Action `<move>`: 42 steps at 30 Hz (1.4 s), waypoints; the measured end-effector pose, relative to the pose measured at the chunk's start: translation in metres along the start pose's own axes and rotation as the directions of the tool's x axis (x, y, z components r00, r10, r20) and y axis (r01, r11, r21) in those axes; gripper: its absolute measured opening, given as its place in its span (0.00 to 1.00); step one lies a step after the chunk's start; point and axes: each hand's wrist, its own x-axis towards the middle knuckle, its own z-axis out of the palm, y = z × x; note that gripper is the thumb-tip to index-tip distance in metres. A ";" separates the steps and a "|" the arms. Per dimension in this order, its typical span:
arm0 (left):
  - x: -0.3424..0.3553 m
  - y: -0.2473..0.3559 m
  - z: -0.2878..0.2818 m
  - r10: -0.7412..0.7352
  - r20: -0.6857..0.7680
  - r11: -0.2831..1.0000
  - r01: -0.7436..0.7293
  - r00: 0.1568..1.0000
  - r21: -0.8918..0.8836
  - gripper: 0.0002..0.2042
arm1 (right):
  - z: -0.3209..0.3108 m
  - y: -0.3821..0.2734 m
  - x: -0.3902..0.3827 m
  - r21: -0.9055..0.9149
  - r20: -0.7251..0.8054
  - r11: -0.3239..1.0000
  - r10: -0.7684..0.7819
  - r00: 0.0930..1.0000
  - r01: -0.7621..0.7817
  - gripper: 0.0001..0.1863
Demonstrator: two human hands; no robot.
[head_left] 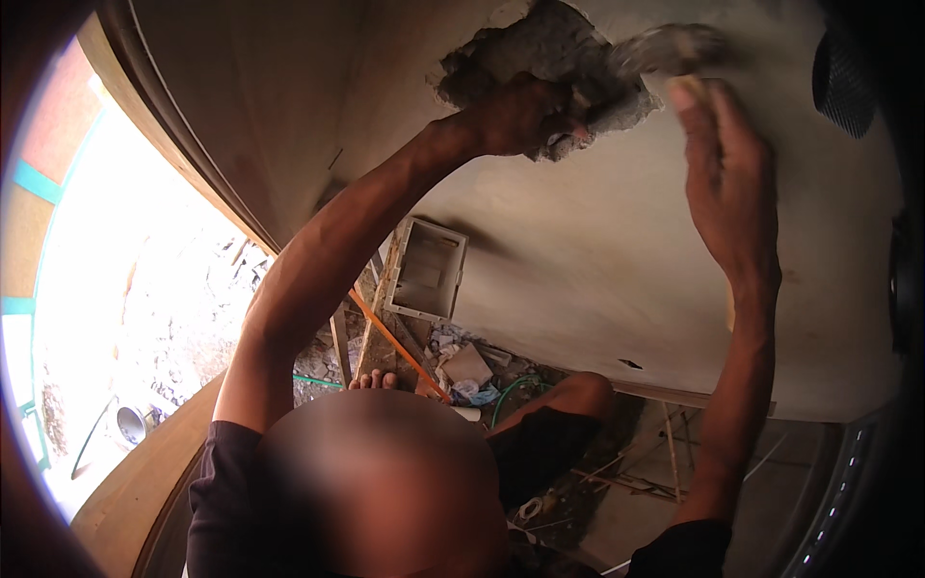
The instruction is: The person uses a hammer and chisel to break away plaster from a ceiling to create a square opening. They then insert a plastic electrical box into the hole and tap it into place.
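Observation:
A rough, broken-out hole (525, 48) with a ragged edge opens in the pale plastered wall (578, 250). My left hand (525, 114) is closed at its lower edge, around something mostly hidden by the fingers. To the right, my right hand (727, 164) is raised and grips a hammer (674, 48). The hammer's grey head is smeared by motion and lies beside the hole's right side. Just the top of its tan handle shows at my fingertips.
Below my left forearm, an open pale rectangular box (429, 270) is set at the wall, beside wooden planks and an orange strip (400, 347). Rubble (467, 366) and a green hose (515, 395) lie near my bare foot. A bright opening is at left; a dark mesh-like cylinder (843, 87) is at upper right.

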 end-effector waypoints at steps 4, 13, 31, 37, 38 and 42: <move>0.002 0.002 0.003 -0.033 0.017 0.999 0.033 0.999 -0.028 0.21 | 0.016 0.010 -0.014 -0.064 -0.031 0.998 -0.028 0.999 0.026 0.09; 0.000 0.003 0.001 -0.104 0.112 0.995 0.104 0.988 0.011 0.12 | 0.021 0.004 -0.023 0.113 -0.048 0.989 0.102 0.994 -0.096 0.11; 0.011 0.002 0.002 -0.127 0.142 0.984 0.106 0.982 0.147 0.10 | 0.012 -0.001 -0.024 0.028 0.034 0.999 0.034 0.999 -0.035 0.11; 0.014 0.009 0.001 -0.063 0.106 0.994 0.052 0.992 0.101 0.15 | 0.028 0.015 -0.029 0.083 -0.339 0.991 -0.070 0.938 0.104 0.11; 0.016 0.013 0.000 -0.089 0.109 0.993 0.080 0.990 0.081 0.16 | 0.031 0.018 -0.033 0.053 -0.295 0.996 -0.047 0.954 0.065 0.11; 0.011 0.013 -0.003 -0.115 0.105 0.985 0.100 0.988 0.144 0.15 | 0.012 0.003 -0.013 -0.104 0.167 0.980 0.186 0.968 -0.171 0.07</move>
